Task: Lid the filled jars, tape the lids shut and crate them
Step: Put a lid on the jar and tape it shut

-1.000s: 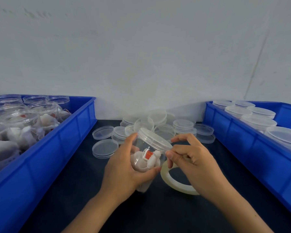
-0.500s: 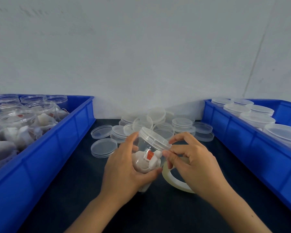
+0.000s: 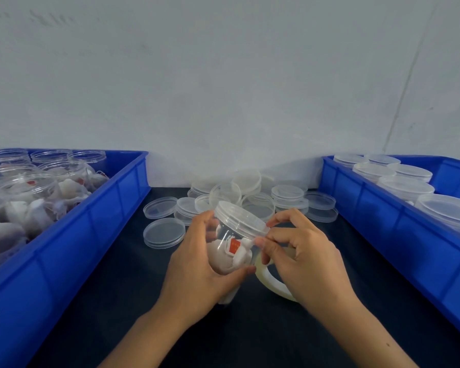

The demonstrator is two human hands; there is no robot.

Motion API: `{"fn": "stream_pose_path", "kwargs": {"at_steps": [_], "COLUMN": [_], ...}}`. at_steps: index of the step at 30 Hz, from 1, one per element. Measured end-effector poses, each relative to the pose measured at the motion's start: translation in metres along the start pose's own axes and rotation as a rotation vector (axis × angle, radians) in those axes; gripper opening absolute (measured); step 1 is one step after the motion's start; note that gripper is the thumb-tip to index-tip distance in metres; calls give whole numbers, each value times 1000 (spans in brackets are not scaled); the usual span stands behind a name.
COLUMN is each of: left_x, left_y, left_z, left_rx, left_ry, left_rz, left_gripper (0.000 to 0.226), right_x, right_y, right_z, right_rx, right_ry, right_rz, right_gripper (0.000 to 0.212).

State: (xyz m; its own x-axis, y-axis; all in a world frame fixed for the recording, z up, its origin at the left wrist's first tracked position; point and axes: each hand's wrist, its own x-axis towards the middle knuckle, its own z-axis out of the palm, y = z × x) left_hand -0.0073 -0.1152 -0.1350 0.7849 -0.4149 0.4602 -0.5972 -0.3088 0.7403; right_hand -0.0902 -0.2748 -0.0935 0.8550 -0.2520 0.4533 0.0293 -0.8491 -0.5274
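Note:
A clear plastic jar (image 3: 230, 248) filled with white tea bags and a red tag is tilted above the dark table, with a clear lid (image 3: 241, 216) on it. My left hand (image 3: 199, 264) grips the jar's body from the left. My right hand (image 3: 303, 251) pinches at the lid's right edge with thumb and fingers, and a roll of clear tape (image 3: 272, 281) hangs around that hand, partly hidden behind it. Whether a tape end is stuck to the jar I cannot tell.
A blue crate (image 3: 101, 216) on the left holds several open filled jars. Another blue crate (image 3: 383, 208) on the right holds several lidded jars. Loose clear lids (image 3: 250, 195) lie piled at the table's back, one lid (image 3: 164, 232) nearer my left hand.
My right hand's fingers have shifted slightly along the lid's right edge, closer to the jar. The jar stays in my left hand at nearly the same spot.

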Motion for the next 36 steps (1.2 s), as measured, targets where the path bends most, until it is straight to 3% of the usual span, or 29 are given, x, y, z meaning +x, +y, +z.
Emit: {"fn": "stream_pose_path", "kwargs": {"at_steps": [5,11,18,23,26,33,36], "left_x": [1,2,1,1,0,1,4], "left_y": [6,9,11,11,9,10,11], "left_z": [-3,4,5,1,-5,-9,-9], "left_rx": [-151,-168,-125,-107,-111,-165,-171], "left_ry": [34,114,242,278,267,219,200], "left_rz": [-80,-98,-76,-87,-81,-99,-106], "left_gripper": [89,90,78,69,65,70,73], "right_x": [-2,-6,-5,-3,0,1,4], "right_y": [-5,-13,-10,-4,0,4,6], "right_z": [-1,-5,-17,-18,-18,-10,-7], "right_rx": [-56,-117,-127,-66,25,255,418], "right_ry": [-13,-73,-282,-357,-460,-655,-621], "right_rz": [-37,-97,-139,26,203,288,295], "right_gripper": [36,27,24,25,49,48,37]}}
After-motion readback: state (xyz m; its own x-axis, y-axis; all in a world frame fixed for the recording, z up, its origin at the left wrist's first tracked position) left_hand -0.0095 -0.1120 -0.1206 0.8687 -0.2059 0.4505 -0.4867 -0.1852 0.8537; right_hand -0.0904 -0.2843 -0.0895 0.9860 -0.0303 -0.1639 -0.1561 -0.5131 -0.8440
